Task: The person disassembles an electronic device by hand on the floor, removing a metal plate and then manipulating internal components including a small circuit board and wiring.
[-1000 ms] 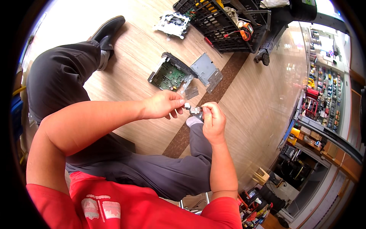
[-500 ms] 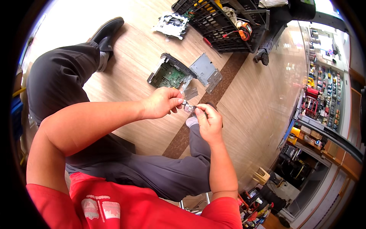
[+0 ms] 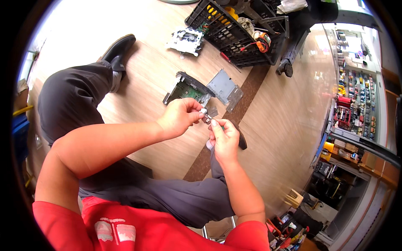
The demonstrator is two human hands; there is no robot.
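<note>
A small silvery metal part is held between both hands above the floor. My left hand pinches its left end between thumb and fingers. On its right end, the thumb and fingers of my right hand close in a similar pinch. Fingers cover much of the part, so its exact kind is unclear. Just beyond my hands lies an opened electronic unit with a green circuit board inside. A grey metal cover plate rests to its right.
Farther off is a white-and-metal mechanism on the wood-patterned floor. A black plastic crate holds tools and an orange meter. Beside it lies a red-handled screwdriver. Stocked shelves line the right; a small yellowish stool stands lower right.
The whole view has shifted slightly. Both hands keep their pinch on the small metal part, which is turned a little and more covered by fingers. The unit and crate appear undisturbed.
</note>
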